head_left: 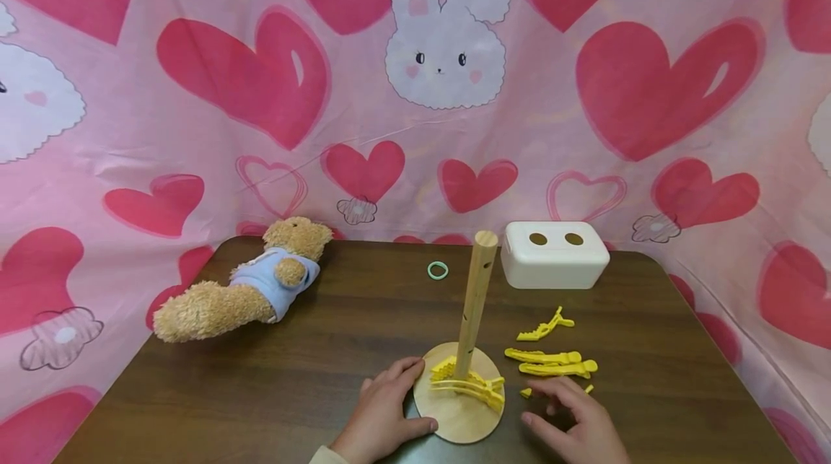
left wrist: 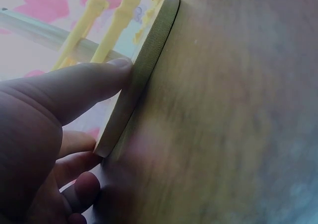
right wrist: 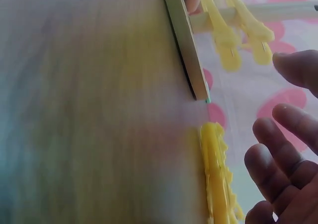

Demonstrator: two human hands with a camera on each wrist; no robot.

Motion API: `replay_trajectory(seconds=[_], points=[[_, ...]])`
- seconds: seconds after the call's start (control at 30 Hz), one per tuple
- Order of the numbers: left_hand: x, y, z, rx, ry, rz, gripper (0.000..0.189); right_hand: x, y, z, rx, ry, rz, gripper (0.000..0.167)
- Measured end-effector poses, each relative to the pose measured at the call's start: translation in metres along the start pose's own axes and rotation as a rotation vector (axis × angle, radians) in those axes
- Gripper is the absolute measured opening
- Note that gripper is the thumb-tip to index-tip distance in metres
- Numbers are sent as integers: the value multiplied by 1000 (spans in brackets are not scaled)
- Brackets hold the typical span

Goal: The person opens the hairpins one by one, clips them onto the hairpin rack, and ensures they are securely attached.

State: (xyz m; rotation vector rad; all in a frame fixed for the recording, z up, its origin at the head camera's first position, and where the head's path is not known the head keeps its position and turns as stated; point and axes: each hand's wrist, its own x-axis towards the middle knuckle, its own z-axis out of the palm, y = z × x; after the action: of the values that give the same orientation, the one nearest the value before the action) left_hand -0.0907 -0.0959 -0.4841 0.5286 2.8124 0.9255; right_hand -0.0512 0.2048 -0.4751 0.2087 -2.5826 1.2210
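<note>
A wooden stand has a round base (head_left: 457, 429) and an upright post (head_left: 477, 298). Yellow hair clips (head_left: 485, 393) cross at the foot of the post; two show side by side on it in the left wrist view. My left hand (head_left: 387, 412) holds the base's left edge, its thumb (left wrist: 99, 82) at the rim. To the right of the base, my right hand (head_left: 574, 421) hovers with spread fingers and nothing between them. Beneath it lies a yellow clip (head_left: 526, 392), partly hidden by the hand. Just beyond are two long yellow clips (head_left: 545, 357), lying side by side.
Farther back lies another yellow clip (head_left: 545, 328), spread apart. A white box (head_left: 555, 265) with two round holes stands at the back right. A mint-green ring (head_left: 438, 263) lies behind the post. On the left, a teddy bear (head_left: 275, 280) in blue lies on the brown table (head_left: 260, 392).
</note>
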Motion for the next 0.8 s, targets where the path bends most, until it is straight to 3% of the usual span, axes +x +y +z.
replay_trajectory(seconds=[0.17,0.47,0.8], points=[[0,0,1,-1,-4,-2,89,-1,4,-9,-70,-3,101,36],[0,-1,0,-17,-11,-13,89,1,16,-24,-159,11,179,33],[0,-1,0,-12,-2,-5,88,-1,35,-36,-218,57,196,40]])
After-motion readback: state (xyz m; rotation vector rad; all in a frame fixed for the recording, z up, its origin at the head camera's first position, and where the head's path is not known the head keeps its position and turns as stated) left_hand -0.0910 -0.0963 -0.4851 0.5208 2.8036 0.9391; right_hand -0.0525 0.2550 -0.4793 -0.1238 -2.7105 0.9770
